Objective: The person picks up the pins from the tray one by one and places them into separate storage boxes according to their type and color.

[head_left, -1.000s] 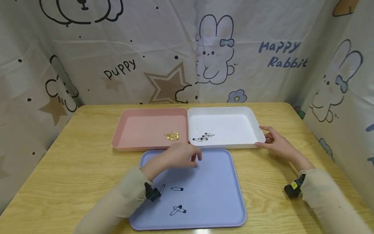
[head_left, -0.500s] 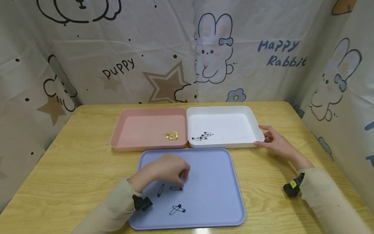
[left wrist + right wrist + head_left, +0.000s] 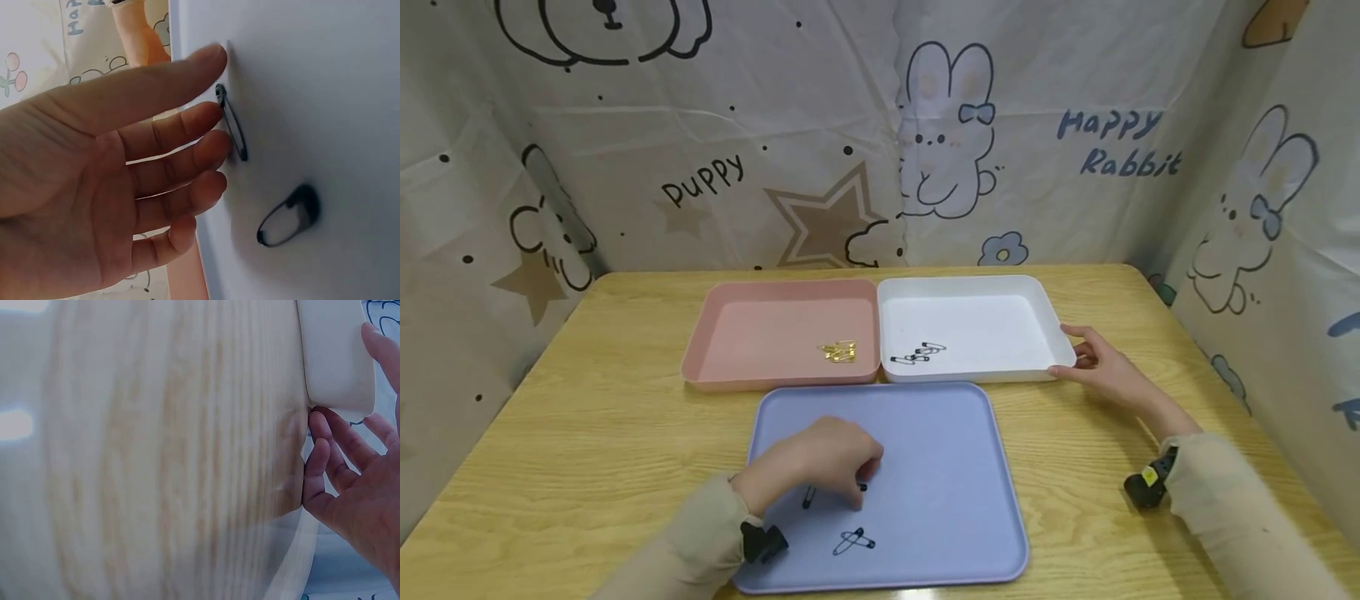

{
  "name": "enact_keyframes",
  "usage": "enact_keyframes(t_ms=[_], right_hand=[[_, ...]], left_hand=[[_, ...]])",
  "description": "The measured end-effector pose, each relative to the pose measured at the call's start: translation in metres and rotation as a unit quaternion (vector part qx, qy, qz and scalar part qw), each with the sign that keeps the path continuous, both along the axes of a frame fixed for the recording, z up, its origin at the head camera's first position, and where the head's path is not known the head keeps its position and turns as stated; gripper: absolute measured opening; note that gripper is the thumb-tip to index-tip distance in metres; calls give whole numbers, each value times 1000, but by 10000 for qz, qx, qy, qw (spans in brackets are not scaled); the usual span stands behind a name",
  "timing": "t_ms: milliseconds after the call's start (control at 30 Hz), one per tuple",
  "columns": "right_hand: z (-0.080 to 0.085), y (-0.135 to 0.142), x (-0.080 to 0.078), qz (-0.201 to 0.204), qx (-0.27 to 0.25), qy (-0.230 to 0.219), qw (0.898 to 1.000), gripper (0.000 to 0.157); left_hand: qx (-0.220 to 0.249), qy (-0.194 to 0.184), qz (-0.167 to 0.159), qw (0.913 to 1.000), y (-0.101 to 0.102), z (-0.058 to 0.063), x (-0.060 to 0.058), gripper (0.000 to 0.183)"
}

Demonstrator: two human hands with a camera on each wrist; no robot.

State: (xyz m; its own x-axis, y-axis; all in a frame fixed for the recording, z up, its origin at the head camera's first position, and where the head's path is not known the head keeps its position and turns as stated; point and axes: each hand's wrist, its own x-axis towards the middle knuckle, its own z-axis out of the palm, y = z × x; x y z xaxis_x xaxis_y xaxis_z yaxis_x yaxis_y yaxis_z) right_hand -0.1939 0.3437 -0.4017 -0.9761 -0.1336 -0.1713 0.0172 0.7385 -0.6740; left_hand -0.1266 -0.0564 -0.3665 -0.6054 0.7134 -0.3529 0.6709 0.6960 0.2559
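Note:
My left hand (image 3: 827,454) is low over the lavender tray (image 3: 940,500), its thumb and fingertips apart on either side of a black safety pin (image 3: 234,128). The head view shows only that pin's dark end beside the thumb. Another black safety pin (image 3: 808,497) lies under the palm, and a crossed pair of black safety pins (image 3: 870,544) lies nearer the front. My right hand (image 3: 1105,367) holds the right front corner of the white tray (image 3: 985,321), thumb on the front wall and fingers at the side.
Inside the white tray are several black safety pins (image 3: 919,354). The pink tray (image 3: 760,333), touching it on the left, contains several gold safety pins (image 3: 842,352). All three trays stand on a wooden table (image 3: 587,433), with printed cloth (image 3: 700,100) hanging behind and beside it.
My left hand has moved back from the far edge of the lavender tray and down to the black safety pin. My right hand stays at the white tray's corner.

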Motion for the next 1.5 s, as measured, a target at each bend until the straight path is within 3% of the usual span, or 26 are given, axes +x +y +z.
enact_keyframes(t_ms=[333, 633, 1133, 1500], right_hand=[[0, 0, 0, -24, -12, -68, 10000, 89], [-1, 1, 1, -48, 3, -91, 9999, 90], [0, 0, 0, -26, 38, -21, 10000, 90], [0, 0, -1, -53, 14, -94, 9999, 91]], left_hand=[[133, 91, 280, 9995, 1, -2, 8, 24], [61, 212, 53, 9997, 3, -3, 3, 24], [342, 300, -104, 9989, 20, 10, -15, 12], [619, 566, -105, 9964, 36, 12, -37, 13]])
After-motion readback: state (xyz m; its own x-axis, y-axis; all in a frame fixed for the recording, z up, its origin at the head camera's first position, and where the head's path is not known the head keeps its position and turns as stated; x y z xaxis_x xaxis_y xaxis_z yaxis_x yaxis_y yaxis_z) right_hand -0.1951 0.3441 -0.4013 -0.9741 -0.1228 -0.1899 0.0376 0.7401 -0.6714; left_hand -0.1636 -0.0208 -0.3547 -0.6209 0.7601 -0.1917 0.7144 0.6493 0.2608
